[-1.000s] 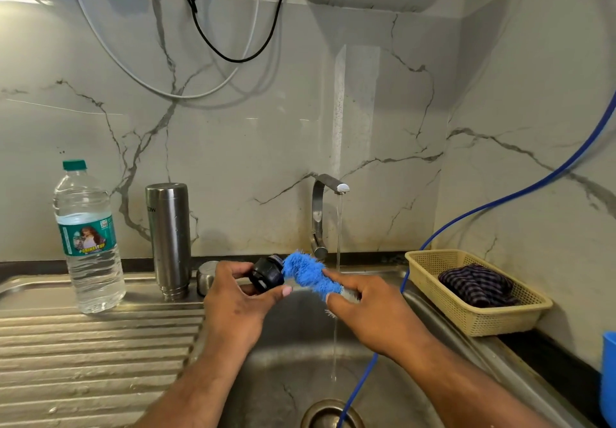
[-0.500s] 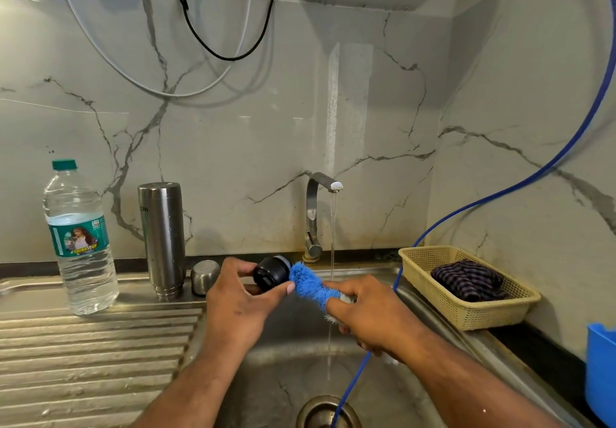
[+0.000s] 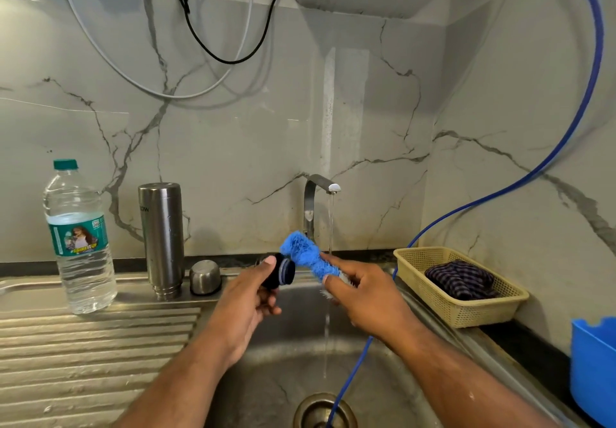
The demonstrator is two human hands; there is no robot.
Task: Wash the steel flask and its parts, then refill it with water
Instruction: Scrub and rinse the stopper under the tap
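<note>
Tilted upward: brush (image 3: 306, 256) beside stopper (image 3: 281, 272) | left hand (image 3: 246, 301) grips stopper | right hand (image 3: 363, 297) pinches brush

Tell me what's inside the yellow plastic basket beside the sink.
A crumpled dark checked cloth lies inside the yellow plastic mesh basket. It covers part of the floor, so anything underneath is hidden.

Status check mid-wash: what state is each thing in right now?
Tap: running, thin stream into the sink.
Flask: upright on the drainboard, stopper out.
Steel cup: upside down beside the flask.
Stopper: gripped in the left hand, brush against it.
Brush: held in the right hand.
Water bottle: upright, capped.
Basket: holds a checked cloth.
</note>
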